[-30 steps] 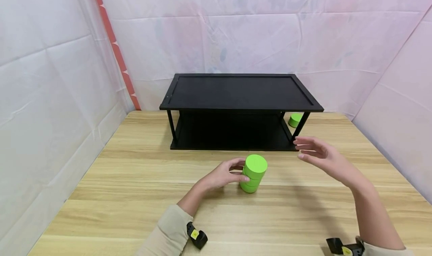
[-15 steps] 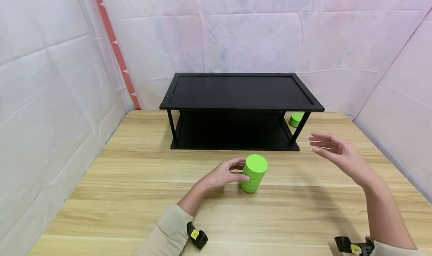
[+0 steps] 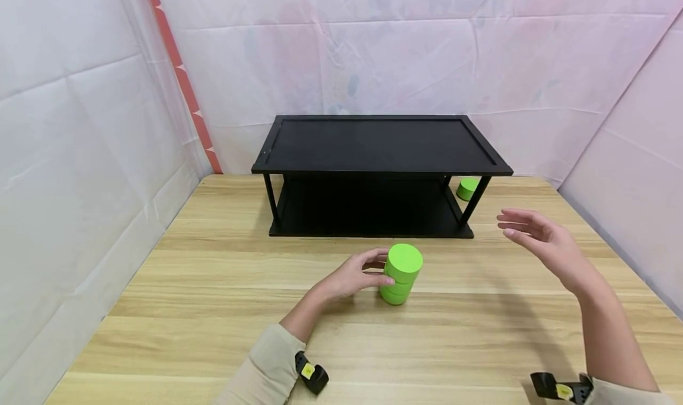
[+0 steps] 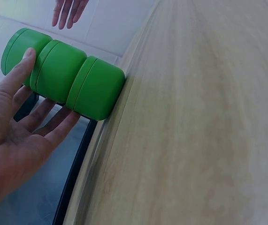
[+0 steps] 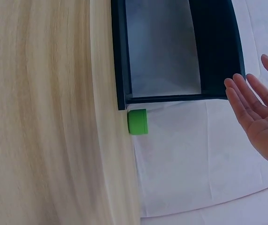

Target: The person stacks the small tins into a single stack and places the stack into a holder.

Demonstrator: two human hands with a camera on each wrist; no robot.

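Observation:
Three green round lidded containers (image 3: 403, 262) stand in a stack on the table in front of the black rack. My left hand (image 3: 349, 278) holds the stack from its left side, thumb in front and fingers behind. In the left wrist view, the thumb lies on the upper part of the stack (image 4: 58, 70) and the lowest container touches the wood. My right hand (image 3: 555, 248) hovers over the table's right side with nothing in it, fingers apart from the thumb. A fourth green container (image 3: 466, 189) sits behind the rack's right front post, partly hidden; the right wrist view also shows it.
A black two-tier rack (image 3: 373, 147) stands at the back of the wooden table (image 3: 213, 286). Pale cloth walls (image 3: 395, 55) enclose the back and both sides. A red strip (image 3: 181, 73) runs down the back left corner.
My right hand has moved right and slightly away from me, off the rack's right front corner, slowing in the last half second. My left hand and the stack stay in place.

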